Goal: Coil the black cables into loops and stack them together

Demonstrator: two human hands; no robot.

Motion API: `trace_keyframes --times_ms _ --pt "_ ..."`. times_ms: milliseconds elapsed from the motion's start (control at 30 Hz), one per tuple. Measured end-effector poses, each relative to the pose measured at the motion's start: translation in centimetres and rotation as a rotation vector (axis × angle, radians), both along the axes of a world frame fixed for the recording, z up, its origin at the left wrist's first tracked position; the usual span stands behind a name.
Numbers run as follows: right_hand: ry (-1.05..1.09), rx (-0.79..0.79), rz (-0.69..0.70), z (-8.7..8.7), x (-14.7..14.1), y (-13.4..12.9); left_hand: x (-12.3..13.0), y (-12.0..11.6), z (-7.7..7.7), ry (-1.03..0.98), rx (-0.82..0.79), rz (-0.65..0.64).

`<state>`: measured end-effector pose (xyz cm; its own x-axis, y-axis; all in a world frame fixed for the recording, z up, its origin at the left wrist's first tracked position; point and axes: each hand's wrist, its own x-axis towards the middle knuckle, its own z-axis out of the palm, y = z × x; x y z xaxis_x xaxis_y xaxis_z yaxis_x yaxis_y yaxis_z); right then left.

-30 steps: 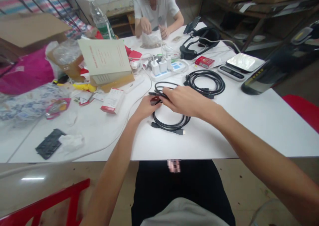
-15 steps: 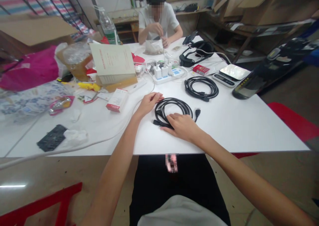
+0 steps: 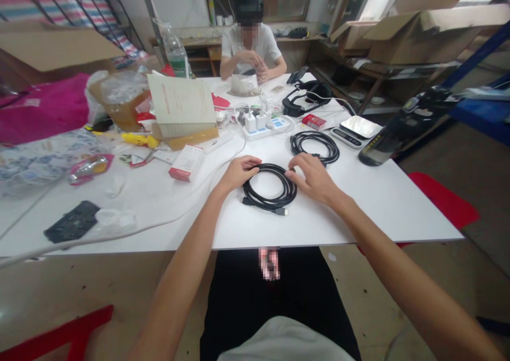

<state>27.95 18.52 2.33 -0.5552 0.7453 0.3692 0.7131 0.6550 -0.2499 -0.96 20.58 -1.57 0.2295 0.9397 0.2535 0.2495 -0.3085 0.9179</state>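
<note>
The coil (image 3: 290, 192) lies on the table (image 3: 247, 233) at twelve o'clock, the left hand (image 3: 236, 172) at its ten, the right hand (image 3: 314, 178) at its two, both half curled; whether either pinches cable, I cannot tell. Probably light and springy, apt to uncoil: best gathered whole at nine and three, clear of the plug (image 3: 281, 211) at five.

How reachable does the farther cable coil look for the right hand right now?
Likely yes: the right hand is just on the near side of the farther cable coil, with nothing visible blocking the way.
</note>
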Motion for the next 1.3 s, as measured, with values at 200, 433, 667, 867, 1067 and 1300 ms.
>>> trace_keyframes --times_ms 200,433,667,867,1067,1300 --pt "-0.008 0.059 -0.411 -3.3 8.4 5.1 0.2 -0.4 0.4 -0.006 -0.020 0.003" --pt "-0.022 0.010 -0.385 -4.7 8.6 4.5 1.2 -1.2 1.2 -0.036 -0.048 -0.017" --pt "-0.116 -0.002 -0.383 -3.0 6.9 3.9 1.1 -1.1 1.5 -0.066 -0.085 0.043" --pt "-0.271 -0.003 -0.326 -1.6 5.4 5.4 1.1 -0.8 1.3 -0.136 -0.053 0.110" --pt "-0.275 0.016 -0.392 0.9 5.0 6.6 0.7 0.0 1.0 -0.193 -0.013 0.177" --pt "-0.216 -0.068 -0.633 8.1 4.8 8.8 0.5 0.3 0.9 -0.212 -0.023 0.201"
